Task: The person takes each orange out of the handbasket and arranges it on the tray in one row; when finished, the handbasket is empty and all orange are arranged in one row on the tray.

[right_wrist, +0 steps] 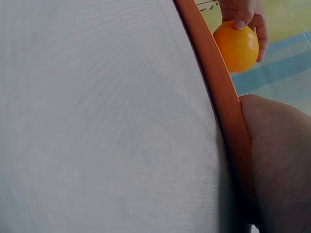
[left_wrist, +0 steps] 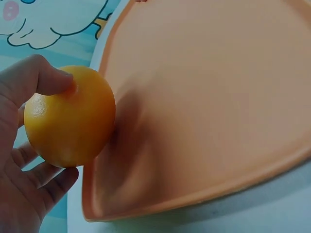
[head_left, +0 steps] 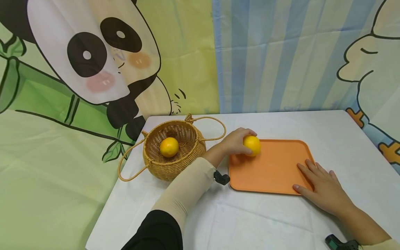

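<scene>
Right of centre in the head view, the left hand [head_left: 235,141] grips an orange [head_left: 252,146] near the tray's [head_left: 272,170] upper left corner. The right hand [head_left: 326,190], fingers extended, rests on its right edge.

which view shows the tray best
The head view: it frames the tray from end to end, though the left hand and right hand cover parts of its edge. The left wrist view shows much of its surface close up, cut off by the frame; the right wrist view, only a strip of its side.
</scene>
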`<state>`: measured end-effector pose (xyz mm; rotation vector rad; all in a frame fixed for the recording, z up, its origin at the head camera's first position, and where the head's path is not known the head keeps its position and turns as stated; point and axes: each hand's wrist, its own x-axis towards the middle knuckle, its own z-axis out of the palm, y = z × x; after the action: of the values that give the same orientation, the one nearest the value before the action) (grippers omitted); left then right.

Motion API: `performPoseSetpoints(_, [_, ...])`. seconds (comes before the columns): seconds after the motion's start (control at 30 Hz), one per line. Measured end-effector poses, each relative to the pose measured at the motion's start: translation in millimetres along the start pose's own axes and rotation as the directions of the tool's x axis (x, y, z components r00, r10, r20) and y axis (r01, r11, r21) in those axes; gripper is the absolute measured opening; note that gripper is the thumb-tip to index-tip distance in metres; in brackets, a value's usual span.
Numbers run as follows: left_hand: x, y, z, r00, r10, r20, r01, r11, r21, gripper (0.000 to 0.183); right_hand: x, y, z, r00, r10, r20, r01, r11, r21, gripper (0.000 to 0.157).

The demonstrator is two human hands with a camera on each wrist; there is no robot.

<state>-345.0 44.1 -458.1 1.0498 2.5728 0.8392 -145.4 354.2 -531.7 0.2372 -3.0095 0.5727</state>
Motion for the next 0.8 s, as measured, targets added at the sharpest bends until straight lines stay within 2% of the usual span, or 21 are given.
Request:
performPoseSetpoints(0.23, [-1.1, -2.8, 4.1, 1.0, -0.021, -0.006, 0.021, 0.999, 0.03, 0.071, -0.7, -0.9, -0.2, 1.0, -0.01, -0.014, 0.01, 1.0, 0.004, 0.089])
performPoseSetpoints(0.8, [-3.7, -3.5, 7.5, 0.999, -0.02, -0.045, 0.022, 0.999, 0.035, 0.075, -0.1, 0.0, 1.6, 1.0, -0.002, -0.012, 0.002, 1.0, -0.005, 0.09])
